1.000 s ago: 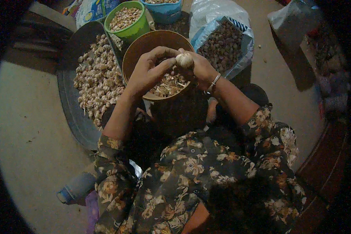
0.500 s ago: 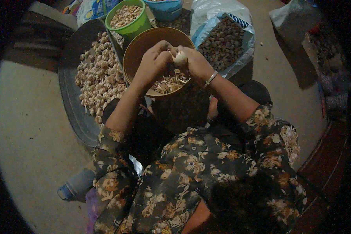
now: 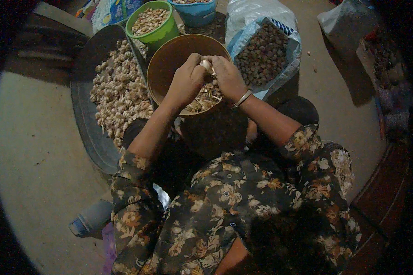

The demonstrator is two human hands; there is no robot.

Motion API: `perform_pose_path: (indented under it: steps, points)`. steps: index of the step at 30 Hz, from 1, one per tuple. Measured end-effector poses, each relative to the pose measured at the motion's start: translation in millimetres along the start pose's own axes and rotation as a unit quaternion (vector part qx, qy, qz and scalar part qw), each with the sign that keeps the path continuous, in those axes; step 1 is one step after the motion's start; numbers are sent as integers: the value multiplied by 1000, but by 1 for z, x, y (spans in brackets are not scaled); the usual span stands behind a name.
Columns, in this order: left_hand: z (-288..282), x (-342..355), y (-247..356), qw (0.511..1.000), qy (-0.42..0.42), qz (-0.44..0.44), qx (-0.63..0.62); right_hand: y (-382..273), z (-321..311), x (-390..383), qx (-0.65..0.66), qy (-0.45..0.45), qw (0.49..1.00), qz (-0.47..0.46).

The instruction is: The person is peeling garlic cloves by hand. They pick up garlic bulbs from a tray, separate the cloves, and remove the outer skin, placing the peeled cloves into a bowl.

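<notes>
A pale garlic bulb (image 3: pixel 207 67) is pinched between the fingertips of both hands. My left hand (image 3: pixel 188 79) grips it from the left with curled fingers. From the other side my right hand (image 3: pixel 230 79), with a bangle at the wrist, closes on it; the fingers partly cover the bulb. Both hands are above a round tan tub (image 3: pixel 164 62), apart from its floor. Dry garlic skins and stalks (image 3: pixel 205 101) lie inside the tub, partly hidden by the hands.
Left of the tub, a large dark metal pan (image 3: pixel 83 107) bears many garlic bulbs (image 3: pixel 119 87). Behind stand a green bucket (image 3: pixel 162 34) of cloves and a blue tub (image 3: pixel 198 16). A plastic sack (image 3: pixel 294 59) of dark brown lumps is at right. A grey cylinder (image 3: pixel 94 217) lies on the floor.
My hands have shifted slightly and the fingers have changed their hold. Less of the pale bulb shows between them now. The view has moved a little.
</notes>
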State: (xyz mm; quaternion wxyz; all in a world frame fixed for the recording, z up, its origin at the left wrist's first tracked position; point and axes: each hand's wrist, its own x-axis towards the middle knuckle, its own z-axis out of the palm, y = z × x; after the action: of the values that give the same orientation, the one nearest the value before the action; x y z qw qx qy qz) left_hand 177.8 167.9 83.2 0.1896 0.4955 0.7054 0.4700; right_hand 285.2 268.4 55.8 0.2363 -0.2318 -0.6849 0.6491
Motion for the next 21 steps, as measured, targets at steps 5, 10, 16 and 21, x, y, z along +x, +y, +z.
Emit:
perform_pose_path:
  steps: [5,10,16,21]
  points:
    - [-4,8,-1,908,-2,-275,-316,16,-4,9,-48,-2,995,-93]
    - [-11,-1,9,961,-10,-160,-225,3,-8,10,-134,29,983,-118]
    - [-13,-1,3,950,-57,-189,-243,23,-11,14,-90,-7,995,-53]
    - [-22,1,-5,960,-86,-197,-178,66,-10,14,-277,-30,960,-10]
